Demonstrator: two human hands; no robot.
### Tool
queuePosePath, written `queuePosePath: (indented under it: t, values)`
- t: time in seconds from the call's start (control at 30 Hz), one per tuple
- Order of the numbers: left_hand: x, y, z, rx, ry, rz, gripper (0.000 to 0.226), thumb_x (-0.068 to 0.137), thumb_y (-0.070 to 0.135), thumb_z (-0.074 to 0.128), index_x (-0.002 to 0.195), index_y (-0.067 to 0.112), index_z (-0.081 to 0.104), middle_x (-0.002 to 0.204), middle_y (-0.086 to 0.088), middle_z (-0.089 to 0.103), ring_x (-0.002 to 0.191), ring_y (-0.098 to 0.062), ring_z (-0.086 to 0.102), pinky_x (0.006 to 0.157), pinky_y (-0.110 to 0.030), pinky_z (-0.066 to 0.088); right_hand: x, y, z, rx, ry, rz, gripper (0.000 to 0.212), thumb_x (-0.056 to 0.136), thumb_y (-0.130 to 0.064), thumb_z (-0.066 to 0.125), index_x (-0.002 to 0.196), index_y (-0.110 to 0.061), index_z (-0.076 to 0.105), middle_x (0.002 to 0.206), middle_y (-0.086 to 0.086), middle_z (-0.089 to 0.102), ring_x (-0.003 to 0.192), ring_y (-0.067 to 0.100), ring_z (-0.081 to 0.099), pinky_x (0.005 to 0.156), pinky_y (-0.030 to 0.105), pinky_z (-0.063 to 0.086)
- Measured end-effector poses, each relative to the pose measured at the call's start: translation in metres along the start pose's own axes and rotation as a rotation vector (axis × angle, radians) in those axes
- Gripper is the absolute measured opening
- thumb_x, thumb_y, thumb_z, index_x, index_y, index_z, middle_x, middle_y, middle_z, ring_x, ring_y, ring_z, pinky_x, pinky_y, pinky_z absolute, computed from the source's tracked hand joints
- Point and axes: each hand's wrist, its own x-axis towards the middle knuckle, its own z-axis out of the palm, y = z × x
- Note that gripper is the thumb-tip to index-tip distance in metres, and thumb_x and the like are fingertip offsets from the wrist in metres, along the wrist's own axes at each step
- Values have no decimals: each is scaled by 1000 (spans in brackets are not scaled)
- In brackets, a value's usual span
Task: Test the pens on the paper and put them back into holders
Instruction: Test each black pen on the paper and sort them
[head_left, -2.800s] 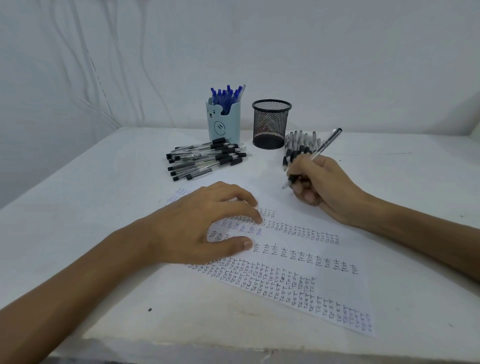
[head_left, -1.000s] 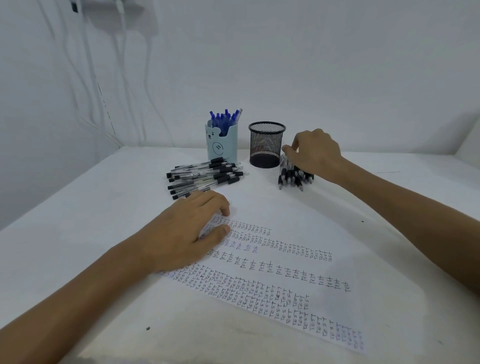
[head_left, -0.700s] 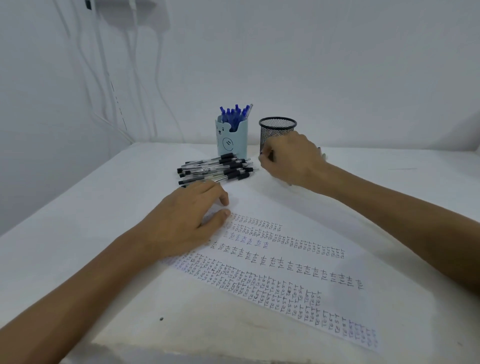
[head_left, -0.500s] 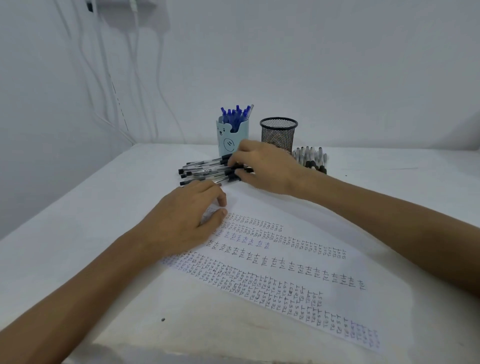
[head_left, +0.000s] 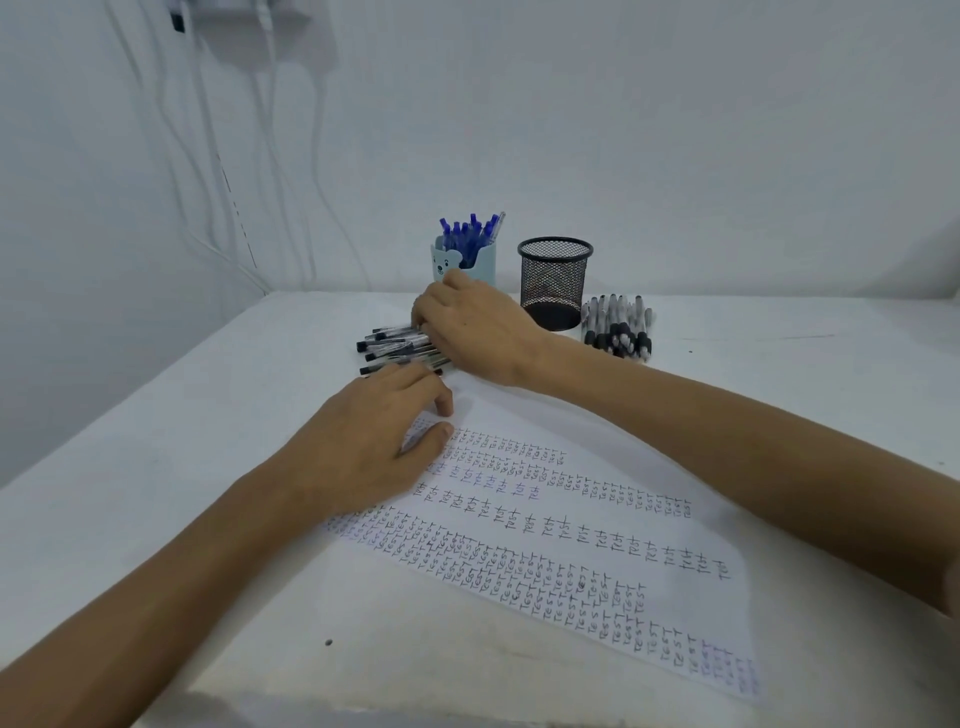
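A sheet of paper (head_left: 597, 545) covered with rows of test writing lies on the white table (head_left: 156, 441). My left hand (head_left: 363, 447) rests flat on its upper left corner, fingers relaxed. My right hand (head_left: 478, 332) lies across a pile of black pens (head_left: 389, 345) beyond the paper, its fingers bent down onto them. The back of the hand hides whether they pinch a pen. A second pile of black pens (head_left: 618, 327) lies to the right. A light blue bear holder (head_left: 480, 265) holds blue pens (head_left: 470, 231). The black mesh holder (head_left: 553, 283) stands beside it.
White walls close the table at the back and on the left. Cables (head_left: 260, 156) hang down the wall at the far left. The near table edge runs along the bottom of the view.
My right hand set down the pen it wrote with at the right pile, then crossed left past the mesh holder onto the left pile. My left hand stayed on the paper.
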Motion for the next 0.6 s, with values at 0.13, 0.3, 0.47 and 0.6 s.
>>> queuePosePath:
  t: [0.13,0.3,0.47,0.6]
  values:
    - [0,-1,0,4,-3,15,43,95,55,34,112,28,63,115,17,61,107,-6,54,87,-22,39,-13,-1,-13,150,114,157,21,103,-21,40,112,-10,56,91,3,61,77,25,48,72,43,41]
    - [0,0,-1,5,-10,13,43,95,56,34,112,29,62,115,19,60,107,-4,53,88,-22,38,-28,10,-21,147,169,378,62,87,-80,37,90,-18,47,67,-6,57,57,16,51,55,30,33]
    - [0,2,-3,-1,-19,12,42,95,56,33,112,29,62,116,19,60,107,-4,53,89,-25,41,-47,18,-27,138,240,312,56,82,-71,46,86,-16,49,46,-13,29,42,2,29,46,21,18]
    - [-1,4,-2,-45,-18,17,40,97,56,36,113,30,61,120,18,60,113,-6,55,98,-33,48,-59,20,-30,155,238,208,61,86,-73,51,87,-12,54,46,-14,28,40,3,28,44,20,18]
